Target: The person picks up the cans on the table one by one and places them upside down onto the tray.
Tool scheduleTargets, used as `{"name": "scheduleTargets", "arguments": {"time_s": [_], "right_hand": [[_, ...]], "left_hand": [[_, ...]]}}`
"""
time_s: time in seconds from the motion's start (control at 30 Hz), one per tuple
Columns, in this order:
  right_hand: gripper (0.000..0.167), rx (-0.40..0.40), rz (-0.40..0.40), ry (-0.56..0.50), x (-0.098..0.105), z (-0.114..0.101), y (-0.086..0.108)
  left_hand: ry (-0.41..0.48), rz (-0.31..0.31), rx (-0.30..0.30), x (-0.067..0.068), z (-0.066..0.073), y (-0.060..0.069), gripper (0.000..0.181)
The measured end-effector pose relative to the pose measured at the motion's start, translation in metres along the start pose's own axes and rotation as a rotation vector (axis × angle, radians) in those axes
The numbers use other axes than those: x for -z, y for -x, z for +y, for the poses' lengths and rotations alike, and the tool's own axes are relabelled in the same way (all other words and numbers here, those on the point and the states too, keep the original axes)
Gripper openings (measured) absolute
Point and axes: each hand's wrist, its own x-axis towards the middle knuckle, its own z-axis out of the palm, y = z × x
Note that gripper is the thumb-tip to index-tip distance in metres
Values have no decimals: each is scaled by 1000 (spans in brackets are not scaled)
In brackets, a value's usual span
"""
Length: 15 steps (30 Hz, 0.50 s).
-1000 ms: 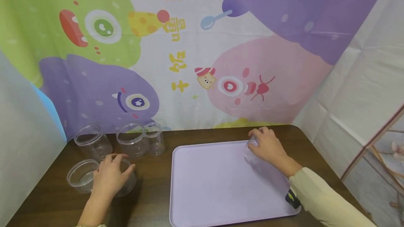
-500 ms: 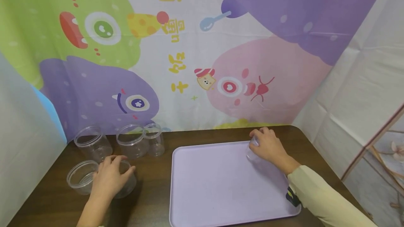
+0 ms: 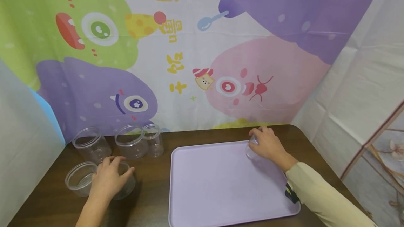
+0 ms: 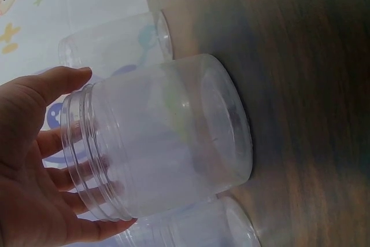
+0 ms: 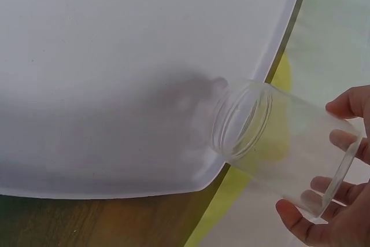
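Note:
In the left wrist view, my left hand [image 4: 34, 160] grips a clear jar [image 4: 156, 137] round its threaded rim; the jar stands on the wooden table. The head view shows this left hand [image 3: 107, 179] largely covering the jar [image 3: 126, 185]. My right hand [image 3: 269, 144] holds a smaller clear jar [image 3: 250, 151] at the back right corner of the lilac tray [image 3: 221, 185]. In the right wrist view, the fingers of the right hand [image 5: 341, 201] are round the base end of that jar [image 5: 289, 143], whose threaded mouth faces the tray surface [image 5: 115, 56].
Behind and left of my left hand stand several clear jars: a low wide one [image 3: 80, 181], a large one [image 3: 91, 146], a medium one [image 3: 130, 144] and a narrow one [image 3: 154, 143]. A printed cloth [image 3: 189, 111] hangs behind the table [image 3: 151, 199].
The small jar in my right hand has shifted slightly right and up since a second ago. My left hand keeps its grip on its jar; the head view has shifted slightly.

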Motion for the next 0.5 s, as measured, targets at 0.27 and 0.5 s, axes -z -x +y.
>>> {"name": "scheduleTargets", "arguments": {"time_s": [0.27,0.5], "right_hand": [[30,-6,-17,-2,-1,2,-4],[31,-20,-42,14,-2,4,-5]], "left_hand": [[0,6,-1,0,0,-1,59],[-17,15,-1,-2,0,-1,60]]}}
